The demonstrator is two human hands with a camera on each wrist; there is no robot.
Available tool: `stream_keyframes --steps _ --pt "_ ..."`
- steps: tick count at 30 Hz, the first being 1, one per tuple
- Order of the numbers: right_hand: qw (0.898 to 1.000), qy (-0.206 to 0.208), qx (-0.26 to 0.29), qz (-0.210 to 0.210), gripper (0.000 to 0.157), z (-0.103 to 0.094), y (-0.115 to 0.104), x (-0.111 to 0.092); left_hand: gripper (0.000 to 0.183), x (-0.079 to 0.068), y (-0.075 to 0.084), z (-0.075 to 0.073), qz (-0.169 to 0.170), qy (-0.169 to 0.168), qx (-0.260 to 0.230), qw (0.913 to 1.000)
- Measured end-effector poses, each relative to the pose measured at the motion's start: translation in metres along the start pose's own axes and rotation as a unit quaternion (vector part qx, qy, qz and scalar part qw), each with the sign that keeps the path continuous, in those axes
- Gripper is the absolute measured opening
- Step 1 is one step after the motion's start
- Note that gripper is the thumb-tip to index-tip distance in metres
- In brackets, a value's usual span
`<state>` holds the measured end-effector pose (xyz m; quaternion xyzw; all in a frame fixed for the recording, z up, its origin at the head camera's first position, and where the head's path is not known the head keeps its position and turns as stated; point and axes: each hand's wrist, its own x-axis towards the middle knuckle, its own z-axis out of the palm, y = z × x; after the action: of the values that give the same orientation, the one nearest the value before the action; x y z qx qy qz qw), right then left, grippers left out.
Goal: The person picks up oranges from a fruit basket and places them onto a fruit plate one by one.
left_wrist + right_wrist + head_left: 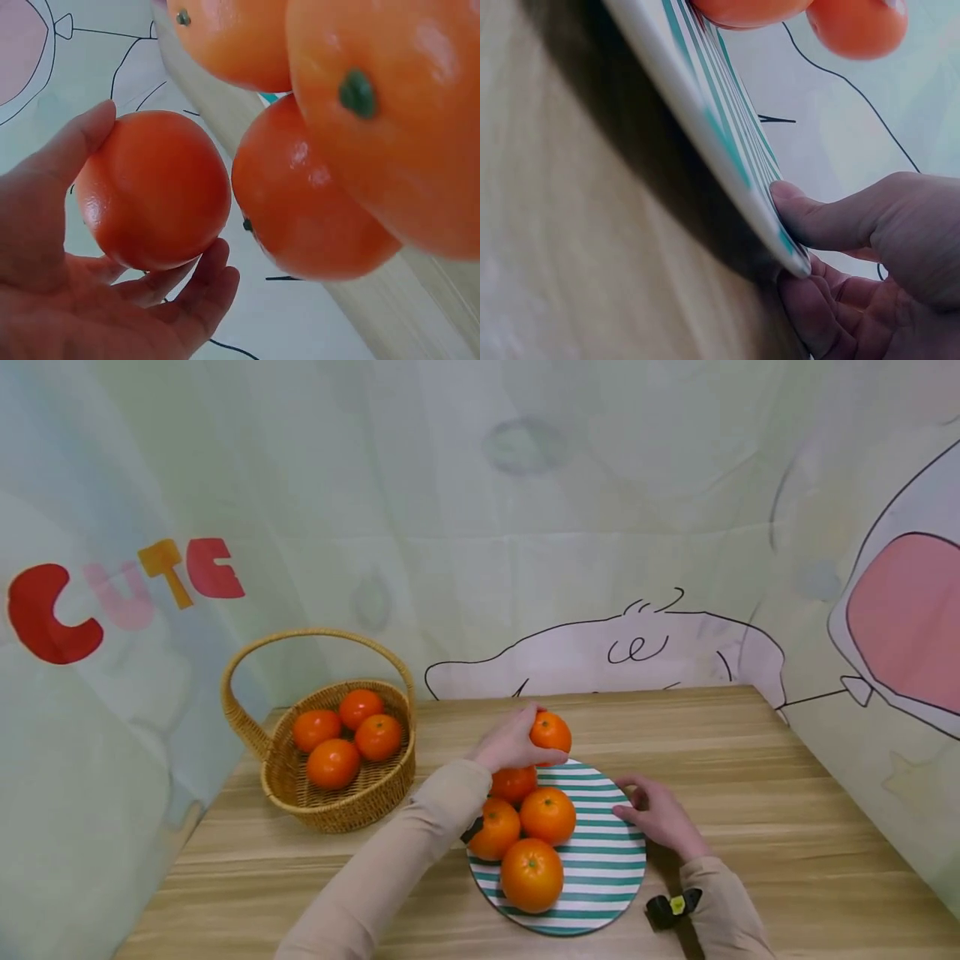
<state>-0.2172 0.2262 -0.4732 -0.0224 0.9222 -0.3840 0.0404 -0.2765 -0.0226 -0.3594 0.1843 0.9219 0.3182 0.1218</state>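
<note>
A printed cloth backdrop (420, 510) hangs behind and beside the desk (780, 860), which carries everything. On its left side stands a wicker basket (341, 817), upright, its high arched handle (315, 632) leaving the mouth free to reach into from either side. Its deep wall would keep the four oranges (333, 764) inside from rolling away.

Right of the basket is a round plate (603, 860) with green and white stripes. Being flat, it probably needs care, since round fruit could roll; the four more oranges (532, 875) on it crowd the left half, perhaps leaning on one another for steadiness.

The right hand (662, 817) pinches the plate's right edge, thumb on top and fingers (810, 311) tucked beneath, likely to keep it from shifting. A dark gap shows under the rim there.

The left hand (513, 743) has its fingers curled about one orange (551, 731) at the plate's far edge, spread just as wide as the fruit; thumb and fingers on opposite sides suit a smooth, round skin. Whether it also rests on anything, I cannot tell.
</note>
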Motion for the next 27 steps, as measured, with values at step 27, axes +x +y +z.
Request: stream_keyframes --steps 27 --pt "1.000 -0.006 -0.001 0.004 0.041 0.000 0.000 0.001 0.075 0.016 0.016 0.028 -0.053 -0.081 0.130 0.9867"
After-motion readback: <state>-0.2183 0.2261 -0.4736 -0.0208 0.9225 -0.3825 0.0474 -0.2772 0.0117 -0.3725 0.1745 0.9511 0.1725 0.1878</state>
